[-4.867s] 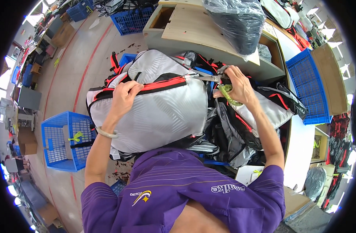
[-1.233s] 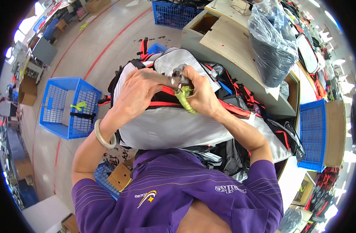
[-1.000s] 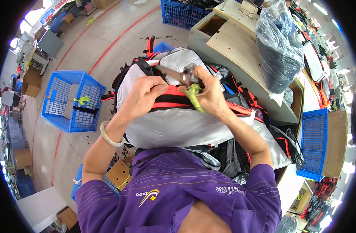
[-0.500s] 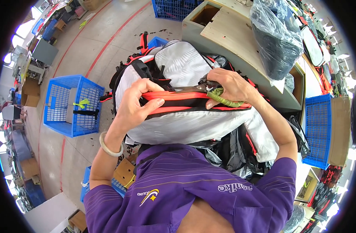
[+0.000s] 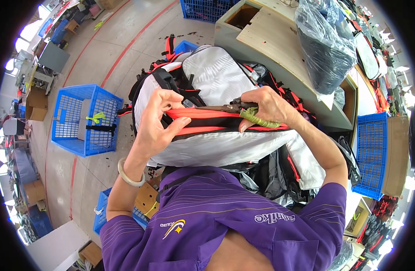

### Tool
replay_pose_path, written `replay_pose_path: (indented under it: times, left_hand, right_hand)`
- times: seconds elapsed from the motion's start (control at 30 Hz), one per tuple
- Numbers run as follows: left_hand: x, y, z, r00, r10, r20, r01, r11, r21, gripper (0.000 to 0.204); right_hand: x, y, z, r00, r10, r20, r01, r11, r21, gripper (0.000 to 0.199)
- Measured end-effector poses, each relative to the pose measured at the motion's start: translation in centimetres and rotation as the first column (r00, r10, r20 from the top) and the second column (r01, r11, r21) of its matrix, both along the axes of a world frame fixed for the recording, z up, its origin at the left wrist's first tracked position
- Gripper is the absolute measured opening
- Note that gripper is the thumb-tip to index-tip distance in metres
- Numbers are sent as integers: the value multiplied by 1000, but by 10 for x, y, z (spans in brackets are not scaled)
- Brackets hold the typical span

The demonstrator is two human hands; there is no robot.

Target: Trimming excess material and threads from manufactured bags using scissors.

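Observation:
Across my lap lies a white, black and red backpack [image 5: 203,151] with bright red zipper edging [image 5: 207,113]. My left hand [image 5: 157,119] pinches the left end of that edging between thumb and fingers. In my right hand [image 5: 266,106] is a pair of scissors [image 5: 223,108] with a green-wrapped handle. Their dark blades point left and lie along the upper side of the red edging, toward my left fingers. My right thumb is beneath the green wrapping. Whether the blades are parted cannot be made out.
Other white panels and red-edged straps [image 5: 216,72] pile up just beyond. A wooden-topped cabinet [image 5: 275,40] stands far right, bearing a plastic-wrapped dark bundle [image 5: 325,49]. Blue crates stand on the floor at left [image 5: 85,119] and by a cardboard box at right [image 5: 371,153].
My right hand has shifted slightly on the scissors, and more of the blades shows. My left hand keeps its pinch on the red edging with its fingers a little moved.

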State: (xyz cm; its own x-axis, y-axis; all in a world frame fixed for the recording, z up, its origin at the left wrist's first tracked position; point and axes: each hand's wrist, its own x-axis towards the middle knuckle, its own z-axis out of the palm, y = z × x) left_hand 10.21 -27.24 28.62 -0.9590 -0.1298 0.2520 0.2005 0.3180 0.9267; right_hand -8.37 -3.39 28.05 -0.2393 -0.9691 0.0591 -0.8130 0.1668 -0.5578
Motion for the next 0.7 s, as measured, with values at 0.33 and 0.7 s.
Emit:
replay_pose_path:
  times: [0.33,0.7]
  left_hand:
    - [-1,3,-2,1000,8,12,-9,999,41,55]
    - [-55,-28,-15,981,-174,-87,58,689,-722,72]
  right_hand:
    - [6,-14,6,998,-12,-63,6,995,-96,68]
    - [-3,37,-19,796,-563,224,605,726,-326,53]
